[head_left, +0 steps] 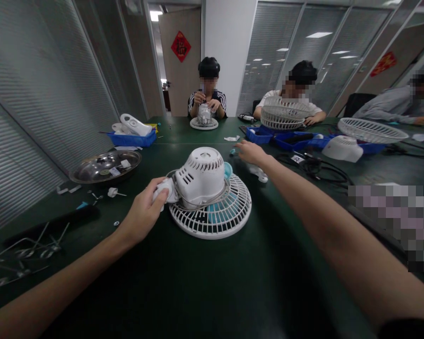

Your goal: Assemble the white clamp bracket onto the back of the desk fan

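A white fan motor housing (pixel 200 175) rests face down on its round white grille (pixel 212 214), with blue blades showing through, in the middle of the dark green table (pixel 212 282). My left hand (pixel 146 212) is closed around the fan's white neck piece (pixel 165 189) at the left of the housing. My right hand (pixel 250 152) reaches past the fan, its fingers pinched near a small teal part (pixel 232 151). A small white part (pixel 259 173) lies just under my right wrist.
A steel dish (pixel 106 167) with small parts sits at the left, metal clips (pixel 24 249) nearer me. Blue trays (pixel 131 138) (pixel 286 139), loose grilles (pixel 371 129) and black cables (pixel 316 167) lie further off. Three people sit at the far side.
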A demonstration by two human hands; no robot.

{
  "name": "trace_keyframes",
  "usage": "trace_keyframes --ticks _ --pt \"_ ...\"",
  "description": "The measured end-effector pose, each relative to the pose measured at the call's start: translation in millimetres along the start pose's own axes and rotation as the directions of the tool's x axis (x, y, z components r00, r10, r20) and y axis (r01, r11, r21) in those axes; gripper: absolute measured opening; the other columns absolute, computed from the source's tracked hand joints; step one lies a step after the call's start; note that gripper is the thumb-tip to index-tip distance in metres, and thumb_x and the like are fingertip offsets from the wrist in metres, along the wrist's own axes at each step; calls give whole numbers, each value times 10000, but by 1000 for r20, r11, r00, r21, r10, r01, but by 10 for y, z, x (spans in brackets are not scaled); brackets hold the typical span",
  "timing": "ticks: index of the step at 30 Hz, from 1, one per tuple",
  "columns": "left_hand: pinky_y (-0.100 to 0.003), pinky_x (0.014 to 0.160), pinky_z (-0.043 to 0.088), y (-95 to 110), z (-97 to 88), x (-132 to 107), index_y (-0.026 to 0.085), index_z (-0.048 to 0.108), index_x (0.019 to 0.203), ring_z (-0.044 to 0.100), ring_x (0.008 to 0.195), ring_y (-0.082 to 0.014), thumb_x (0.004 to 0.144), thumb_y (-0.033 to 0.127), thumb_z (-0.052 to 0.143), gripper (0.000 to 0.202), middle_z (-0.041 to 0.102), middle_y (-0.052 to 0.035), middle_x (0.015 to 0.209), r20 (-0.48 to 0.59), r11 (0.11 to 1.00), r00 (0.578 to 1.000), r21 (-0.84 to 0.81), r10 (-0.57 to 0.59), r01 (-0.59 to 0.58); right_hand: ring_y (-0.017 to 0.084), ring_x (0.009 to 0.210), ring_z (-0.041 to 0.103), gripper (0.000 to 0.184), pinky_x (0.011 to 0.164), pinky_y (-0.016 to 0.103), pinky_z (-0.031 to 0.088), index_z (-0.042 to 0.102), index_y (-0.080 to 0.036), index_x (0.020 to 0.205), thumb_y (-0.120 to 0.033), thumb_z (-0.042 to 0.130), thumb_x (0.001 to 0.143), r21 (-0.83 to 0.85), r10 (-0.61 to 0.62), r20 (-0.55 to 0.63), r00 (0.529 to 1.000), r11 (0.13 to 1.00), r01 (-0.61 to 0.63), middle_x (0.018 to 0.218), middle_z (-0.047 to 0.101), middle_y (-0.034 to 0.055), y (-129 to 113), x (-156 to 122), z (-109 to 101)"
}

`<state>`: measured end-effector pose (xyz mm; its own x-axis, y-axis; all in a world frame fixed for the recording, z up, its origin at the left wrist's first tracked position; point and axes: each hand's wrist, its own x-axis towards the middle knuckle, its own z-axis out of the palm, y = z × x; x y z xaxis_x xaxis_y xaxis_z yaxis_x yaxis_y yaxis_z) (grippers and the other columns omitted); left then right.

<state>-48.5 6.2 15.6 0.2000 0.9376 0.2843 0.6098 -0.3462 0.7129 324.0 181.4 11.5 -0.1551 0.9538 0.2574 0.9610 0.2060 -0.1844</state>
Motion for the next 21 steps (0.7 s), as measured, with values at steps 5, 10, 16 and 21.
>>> trace_keyframes --ticks 5,10,16,21 --pt "-386 908 454 19 -18 -28 166 469 1269 584 1062 -255 920 471 365 475 586 -113 1249 38 999 999 -33 -18 19 186 1002 585 298 850 393 507 554 -191 1172 -343 527 917 -153 -69 162 984 984 94 1203 563 82 -216 361 143" --pt "-407 928 446 0 -5 -61 179 447 1301 567 1104 -268 920 458 364 479 575 -111 1268 29 999 1000 -40 -3 4 194 1015 590 247 871 375 493 604 -210 1110 -318 569 891 -198 -81 259 963 971 135 1165 598 74 18 223 46" --pt "-411 923 435 -10 23 -82 189 434 1305 562 1085 -261 923 489 363 492 568 -109 1254 15 999 1000 -46 0 1 223 1006 638 270 880 320 475 696 -281 1039 -302 457 915 -137 -101 259 961 981 140 1062 696 24 270 -419 -155" --pt "-400 913 438 -6 37 -83 174 446 1286 568 1065 -263 921 489 361 490 579 -110 1224 -2 998 1000 -55 25 -25 231 1022 626 473 898 343 473 631 -233 1166 -475 282 956 -97 -100 161 982 988 117 1118 665 76 185 -901 -169"
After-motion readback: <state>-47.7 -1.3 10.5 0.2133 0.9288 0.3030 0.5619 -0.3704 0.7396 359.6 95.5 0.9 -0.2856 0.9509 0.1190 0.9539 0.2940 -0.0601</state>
